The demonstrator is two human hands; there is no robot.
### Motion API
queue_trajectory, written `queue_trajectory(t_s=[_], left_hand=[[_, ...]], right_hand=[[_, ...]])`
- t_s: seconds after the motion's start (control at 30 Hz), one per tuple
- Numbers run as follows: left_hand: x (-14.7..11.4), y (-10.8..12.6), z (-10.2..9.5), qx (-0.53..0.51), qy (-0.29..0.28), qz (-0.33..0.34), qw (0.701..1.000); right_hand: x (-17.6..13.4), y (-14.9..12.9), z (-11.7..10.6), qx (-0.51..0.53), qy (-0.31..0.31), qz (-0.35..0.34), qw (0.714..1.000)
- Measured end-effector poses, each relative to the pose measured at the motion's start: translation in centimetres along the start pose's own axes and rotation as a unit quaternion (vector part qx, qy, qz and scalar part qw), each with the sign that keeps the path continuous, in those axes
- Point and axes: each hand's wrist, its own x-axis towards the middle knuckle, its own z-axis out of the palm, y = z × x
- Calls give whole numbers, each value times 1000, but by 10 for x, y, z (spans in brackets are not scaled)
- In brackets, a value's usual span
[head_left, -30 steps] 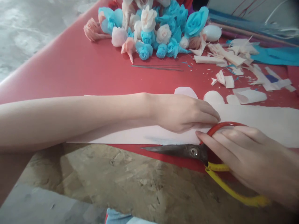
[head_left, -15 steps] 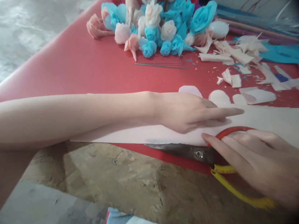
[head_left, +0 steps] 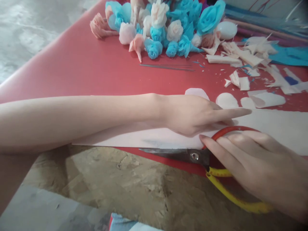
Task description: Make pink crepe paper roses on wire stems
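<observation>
We see the paper (head_left: 113, 140) lying flat on the red counter (head_left: 72, 67), its long near edge close to the counter's own. Our left hand (head_left: 192, 114) rests across it, index finger stretched out and the others bent low beneath; whether they pinch anything, we cannot tell. Our right hand (head_left: 262, 160) has its fingers curled through the red loop of the scissors (head_left: 178, 154), whose blades lie along the paper's near edge; whether one sits under the sheet is unclear, and the thumb is hidden.

We judge the paper light and fairly stiff, smooth enough to slide, and easy to crease; a broad, flat press near the edge should suit it better than a hard pinch. The scissors look to be mostly metal, so rigid and the heavier of the two; we would hold them by the red and yellow loops, well behind the pivot. The flowers (head_left: 154, 49) beyond look soft and easily crushed.
</observation>
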Motion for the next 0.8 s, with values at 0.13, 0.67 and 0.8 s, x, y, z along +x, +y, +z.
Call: queue_trajectory(t_s=[0.13, 0.67, 0.8], left_hand=[[-1, -1, -1, 0, -1, 6, 1000], [0, -2, 2, 15, 29, 9, 999], [0, -3, 1, 20, 29, 28, 999]], right_hand=[[-2, 4, 1, 18, 27, -20, 999], [6, -14, -6, 7, -17, 33, 999], [17, -12, -9, 12, -10, 10, 1000]])
